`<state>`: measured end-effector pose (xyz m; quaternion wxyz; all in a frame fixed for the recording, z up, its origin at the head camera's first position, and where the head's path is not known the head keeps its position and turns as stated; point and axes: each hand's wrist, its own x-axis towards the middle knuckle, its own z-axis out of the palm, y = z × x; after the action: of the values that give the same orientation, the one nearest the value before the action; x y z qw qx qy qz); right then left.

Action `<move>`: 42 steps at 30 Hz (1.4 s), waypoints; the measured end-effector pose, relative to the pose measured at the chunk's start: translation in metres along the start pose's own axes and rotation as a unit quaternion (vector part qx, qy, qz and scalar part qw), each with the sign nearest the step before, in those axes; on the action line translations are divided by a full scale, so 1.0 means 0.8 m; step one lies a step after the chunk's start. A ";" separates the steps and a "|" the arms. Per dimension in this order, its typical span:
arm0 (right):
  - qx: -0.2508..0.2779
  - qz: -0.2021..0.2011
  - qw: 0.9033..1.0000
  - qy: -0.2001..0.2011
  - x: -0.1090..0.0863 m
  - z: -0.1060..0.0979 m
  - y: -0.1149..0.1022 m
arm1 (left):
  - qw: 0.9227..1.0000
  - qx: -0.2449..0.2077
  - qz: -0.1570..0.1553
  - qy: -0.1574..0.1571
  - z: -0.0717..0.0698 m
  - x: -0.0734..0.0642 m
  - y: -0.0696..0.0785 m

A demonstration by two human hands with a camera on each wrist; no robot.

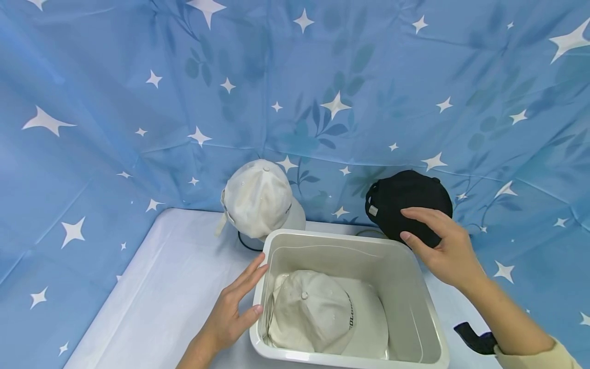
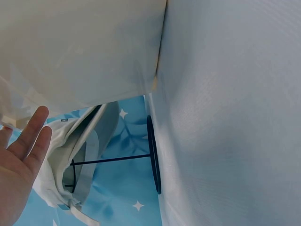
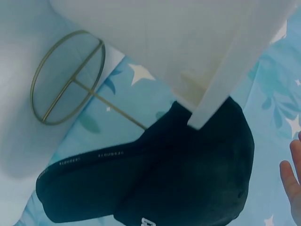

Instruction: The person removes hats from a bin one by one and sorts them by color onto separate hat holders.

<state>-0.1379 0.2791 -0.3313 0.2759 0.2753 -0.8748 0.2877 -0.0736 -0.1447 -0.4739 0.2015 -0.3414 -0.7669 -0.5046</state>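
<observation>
My left hand (image 1: 232, 307) has its fingers extended along the left side of a white plastic bin (image 1: 336, 236), touching near the rim. Inside the bin lies an off-white baseball cap (image 1: 313, 307) with dark lettering at the front of its crown. Behind the bin on the right is a black baseball cap (image 1: 410, 195) on a stand. In front of that cap, my right hand (image 1: 444, 251) hovers with thumb and fingers parted and nothing between them. The right wrist view shows its fingers (image 3: 288, 176) apart from the black cap.
Another off-white cap (image 1: 260, 197) hangs on a black wire stand (image 2: 117, 160) behind the bin's left corner. A gold-toned wire stand (image 3: 74, 80) supports the black cap. The white-covered table (image 1: 184, 282) meets a blue star-patterned curtain (image 1: 258, 113). A black strap (image 1: 475, 339) hangs by the right wrist.
</observation>
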 end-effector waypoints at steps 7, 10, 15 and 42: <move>-0.006 0.008 1.000 -0.018 -0.005 0.013 -0.009 | 1.000 0.002 0.001 0.001 0.000 0.000 0.000; -0.003 0.006 1.000 -0.028 -0.007 0.018 -0.013 | 1.000 0.002 0.000 0.000 0.000 0.000 0.000; 0.004 -0.003 0.999 -0.044 -0.009 0.027 -0.017 | 1.000 0.000 -0.001 0.000 0.000 0.000 0.000; 0.016 -0.038 0.988 -0.150 -0.026 0.072 -0.041 | 1.000 0.000 -0.005 -0.001 -0.001 0.000 0.001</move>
<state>-0.1212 0.2254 -0.3722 0.1482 0.3531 -0.8902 0.2468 -0.0733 -0.1451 -0.4732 0.1984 -0.3374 -0.7691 -0.5053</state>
